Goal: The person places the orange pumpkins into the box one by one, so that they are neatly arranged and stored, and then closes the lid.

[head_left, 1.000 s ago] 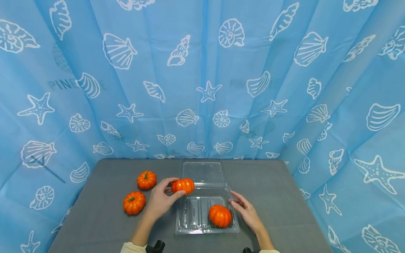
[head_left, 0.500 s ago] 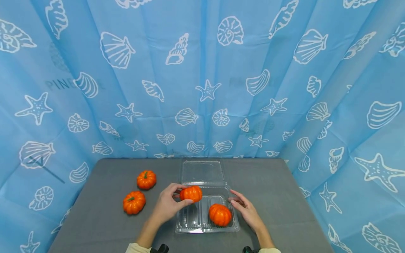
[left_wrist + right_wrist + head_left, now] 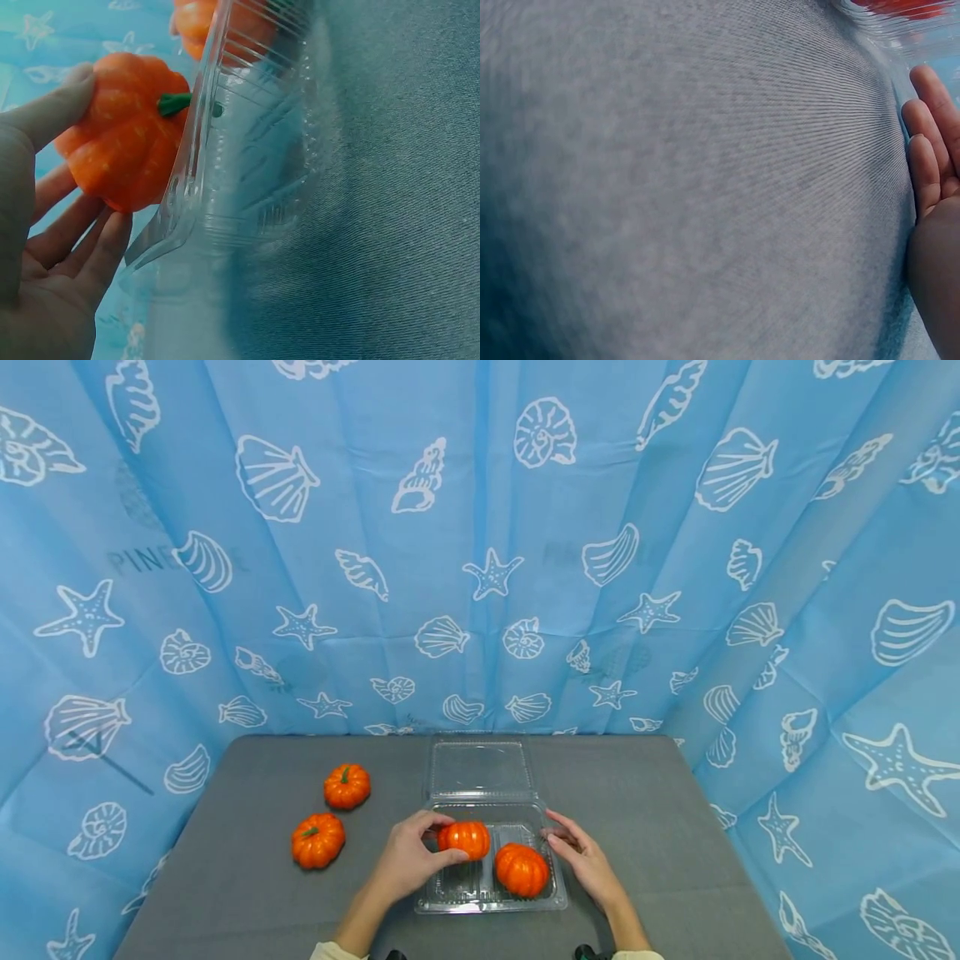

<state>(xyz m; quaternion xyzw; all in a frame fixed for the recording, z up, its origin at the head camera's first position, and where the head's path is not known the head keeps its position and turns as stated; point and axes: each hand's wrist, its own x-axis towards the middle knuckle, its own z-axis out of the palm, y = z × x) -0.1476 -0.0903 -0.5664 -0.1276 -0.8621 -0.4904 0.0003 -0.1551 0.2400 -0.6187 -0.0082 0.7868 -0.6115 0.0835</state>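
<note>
My left hand (image 3: 412,856) grips a small orange pumpkin (image 3: 465,840) between thumb and fingers, over the left part of a clear plastic clamshell container (image 3: 491,906). In the left wrist view, this pumpkin (image 3: 124,135) has its green stem turned toward the container's rim (image 3: 199,142). Another pumpkin (image 3: 522,870) sits in the container's right part. Along the right rim, my right hand (image 3: 588,864) has its fingertips at the side wall, fingers fairly straight in the right wrist view. Whether they touch the wall is hard to tell.
Two more pumpkins, a rear one (image 3: 347,787) and a nearer one (image 3: 318,842), lie on the left of the grey table (image 3: 637,802). The container's lid (image 3: 480,767) is folded back toward a blue shell-patterned curtain (image 3: 480,527).
My left hand has carried its pumpkin rightward and down, from the container's left rear edge to over its left part. The right hand has stayed nearly still.
</note>
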